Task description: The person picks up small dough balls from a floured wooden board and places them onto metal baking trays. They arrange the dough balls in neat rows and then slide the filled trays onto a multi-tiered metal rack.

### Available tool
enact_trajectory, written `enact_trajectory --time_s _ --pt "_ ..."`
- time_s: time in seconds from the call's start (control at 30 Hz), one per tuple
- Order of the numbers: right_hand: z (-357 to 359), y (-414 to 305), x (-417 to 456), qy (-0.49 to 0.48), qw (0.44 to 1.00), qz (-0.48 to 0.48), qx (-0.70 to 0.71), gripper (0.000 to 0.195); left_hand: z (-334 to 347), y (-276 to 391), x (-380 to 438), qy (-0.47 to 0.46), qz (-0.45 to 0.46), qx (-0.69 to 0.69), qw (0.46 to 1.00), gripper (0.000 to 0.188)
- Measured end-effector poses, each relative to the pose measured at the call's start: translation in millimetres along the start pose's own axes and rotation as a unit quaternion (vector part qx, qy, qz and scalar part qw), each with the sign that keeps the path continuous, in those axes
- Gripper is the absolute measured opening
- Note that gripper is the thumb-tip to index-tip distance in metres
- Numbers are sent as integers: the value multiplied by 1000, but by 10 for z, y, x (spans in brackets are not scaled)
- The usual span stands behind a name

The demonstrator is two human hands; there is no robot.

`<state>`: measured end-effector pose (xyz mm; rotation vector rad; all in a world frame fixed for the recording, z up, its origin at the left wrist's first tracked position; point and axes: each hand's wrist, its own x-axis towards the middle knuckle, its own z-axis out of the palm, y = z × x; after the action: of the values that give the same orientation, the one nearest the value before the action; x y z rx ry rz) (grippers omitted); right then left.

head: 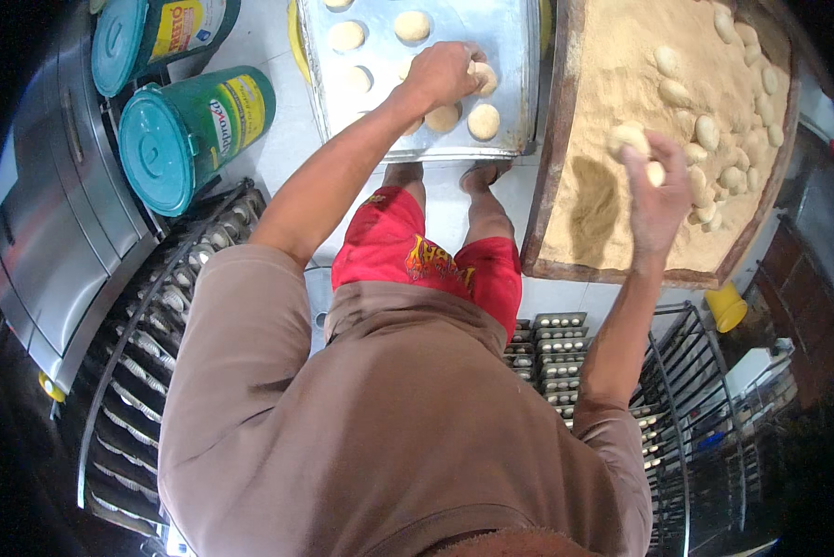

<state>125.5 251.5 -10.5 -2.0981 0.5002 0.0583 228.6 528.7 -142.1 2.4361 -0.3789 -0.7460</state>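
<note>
My left hand reaches over a metal baking tray, its fingertips on a crumb-coated dough ball near the tray's right side. Similar rounds, such as one dough ball by the near edge, sit spaced on the metal; my hand and forearm partly cover others. Above a wooden-framed box of fine tan crumbs, my right hand holds a pale dough piece between thumb and fingers. A second dough piece shows against its palm. Several loose dough pieces lie on the crumbs to its right.
Two lidded green buckets stand at the left, beside a stainless steel appliance. A rack of trays is at lower left. Another metal rack and stacked trays of dough are at lower right. A yellow container sits beyond the box.
</note>
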Motion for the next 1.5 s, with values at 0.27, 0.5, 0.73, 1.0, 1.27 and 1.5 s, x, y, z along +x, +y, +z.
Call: enact_trajectory --time_s 0.27,0.5,0.73,1.0,1.27,1.5 --pt "1557 -419 725 -146 981 -85 -94 30 -279 99 -347 51 -76 -149 985 39" --pt "2061 -132 1318 -118 978 -60 -162 33 -672 -170 -174 47 -95 -317 942 43" --pt "1715 -79 1001 -164 982 83 49 36 -820 -289 1169 109 22 -142 984 42" --pt "2007 -451 1768 -86 991 -39 98 40 -991 -395 922 250 116 -55 960 39" --pt "2645 -347 2766 -60 993 -95 -38 37 -819 -1291 -750 325 -114 -81 935 35" --pt "2471 -518 2692 -118 978 -93 -143 36 -415 -1513 -1389 245 -249 -183 919 35"
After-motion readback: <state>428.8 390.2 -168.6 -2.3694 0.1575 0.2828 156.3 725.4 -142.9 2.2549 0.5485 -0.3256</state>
